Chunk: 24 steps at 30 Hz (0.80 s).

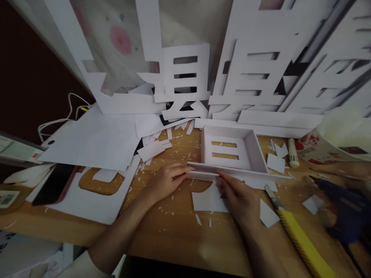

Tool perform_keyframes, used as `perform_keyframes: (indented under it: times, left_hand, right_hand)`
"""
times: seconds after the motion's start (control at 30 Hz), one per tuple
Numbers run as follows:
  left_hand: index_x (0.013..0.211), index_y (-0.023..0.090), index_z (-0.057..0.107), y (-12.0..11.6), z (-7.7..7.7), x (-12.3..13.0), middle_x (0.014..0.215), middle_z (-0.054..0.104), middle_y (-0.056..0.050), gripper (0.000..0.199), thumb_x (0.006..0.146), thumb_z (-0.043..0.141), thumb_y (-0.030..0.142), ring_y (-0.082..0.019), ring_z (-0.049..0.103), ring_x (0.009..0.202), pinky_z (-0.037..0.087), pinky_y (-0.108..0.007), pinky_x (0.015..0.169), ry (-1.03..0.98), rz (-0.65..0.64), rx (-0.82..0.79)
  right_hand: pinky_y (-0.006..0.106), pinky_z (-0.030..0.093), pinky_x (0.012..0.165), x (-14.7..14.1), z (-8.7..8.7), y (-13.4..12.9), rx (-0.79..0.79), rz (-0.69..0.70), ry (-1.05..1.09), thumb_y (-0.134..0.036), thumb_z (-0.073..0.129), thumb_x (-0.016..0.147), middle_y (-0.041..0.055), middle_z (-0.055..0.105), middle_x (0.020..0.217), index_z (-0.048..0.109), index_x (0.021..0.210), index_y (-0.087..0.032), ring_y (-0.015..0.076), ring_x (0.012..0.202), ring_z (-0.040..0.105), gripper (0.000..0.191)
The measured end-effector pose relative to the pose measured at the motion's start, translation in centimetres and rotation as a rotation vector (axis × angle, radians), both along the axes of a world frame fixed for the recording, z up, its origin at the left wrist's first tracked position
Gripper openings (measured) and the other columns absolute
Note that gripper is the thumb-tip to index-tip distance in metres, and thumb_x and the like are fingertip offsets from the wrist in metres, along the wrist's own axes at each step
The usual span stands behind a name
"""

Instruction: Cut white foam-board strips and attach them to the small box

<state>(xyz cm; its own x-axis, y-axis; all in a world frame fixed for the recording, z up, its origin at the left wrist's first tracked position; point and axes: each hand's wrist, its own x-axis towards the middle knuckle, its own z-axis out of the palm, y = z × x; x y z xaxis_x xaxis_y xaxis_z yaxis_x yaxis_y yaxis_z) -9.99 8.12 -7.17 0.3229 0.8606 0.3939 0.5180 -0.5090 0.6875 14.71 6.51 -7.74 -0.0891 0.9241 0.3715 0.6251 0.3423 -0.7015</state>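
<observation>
1. Indoors, a wooden table [179, 241] offers its widest bare patch along the near edge, between the left forearm and a yellow cutter [301, 239] that slants toward the near right corner.
2. Toward the far edge, room is tight: cut white panels [185, 73] stand upright, and paper sheets [95, 135] crowd the left side.
3. At center, an open-topped white box [259, 154] with two slots in its base sits beyond the hands, scraps scattered on both sides.
4. A left hand [169, 179] pinches a white strip [203, 175] between thumb and fingers at its left end, along the box's near side.
5. A right hand [242, 197], fingers closed, grips the strip farther right.
6. Near the right edge lies a blurred blue glue gun [344, 204], well apart from both hands.
</observation>
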Motion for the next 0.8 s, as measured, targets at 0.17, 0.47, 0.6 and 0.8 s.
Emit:
perform_keyframes:
  times: [0.17, 0.47, 0.6, 0.8]
  left_hand:
    - [0.111, 0.022, 0.072, 0.0, 0.2, 0.2, 0.105, 0.077, -0.005, 0.021, 0.093, 0.060, 0.018, -0.016, 0.072, 0.094, 0.058, -0.029, 0.085, 0.040, 0.014, 0.013]
    - [0.126, 0.013, 0.062, -1.7, 3.5, 1.6, 0.114, 0.071, -0.018, 0.074, 0.065, 0.086, 0.046, -0.035, 0.066, 0.100, 0.054, -0.055, 0.086, 0.239, 0.147, 0.216]
    - [0.111, 0.015, 0.068, -2.7, 4.6, 3.3, 0.114, 0.069, -0.019, 0.068, 0.060, 0.085, 0.057, -0.042, 0.063, 0.100, 0.045, -0.062, 0.084, 0.417, 0.272, 0.383]
    - [0.118, 0.012, 0.061, -2.8, 1.5, 4.4, 0.106, 0.072, -0.014, 0.057, 0.085, 0.059, 0.058, -0.031, 0.068, 0.098, 0.051, -0.046, 0.088, 0.411, 0.062, 0.520]
  right_hand:
    - [0.028, 0.053, 0.060, -0.2, 0.3, 0.0, -0.103, -0.023, 0.081, -0.035, 0.060, 0.090, 0.0018, 0.074, 0.073, 0.077, 0.104, -0.019, 0.0172, 0.057, 0.066, 0.026]
    - [0.021, 0.046, 0.044, -1.7, 1.4, -0.1, -0.246, 0.006, 0.375, -0.050, 0.064, 0.089, -0.0012, 0.065, 0.057, 0.072, 0.085, -0.016, 0.0129, 0.046, 0.059, 0.035]
    - [0.020, 0.046, 0.040, -3.1, 1.6, -1.1, -0.281, 0.025, 0.455, -0.061, 0.062, 0.087, 0.0009, 0.066, 0.055, 0.071, 0.078, -0.017, 0.0140, 0.042, 0.060, 0.046]
    - [0.020, 0.051, 0.048, -3.0, 2.7, -2.8, -0.210, 0.069, 0.352, -0.061, 0.053, 0.094, 0.0018, 0.068, 0.061, 0.074, 0.084, -0.019, 0.0147, 0.049, 0.063, 0.048]
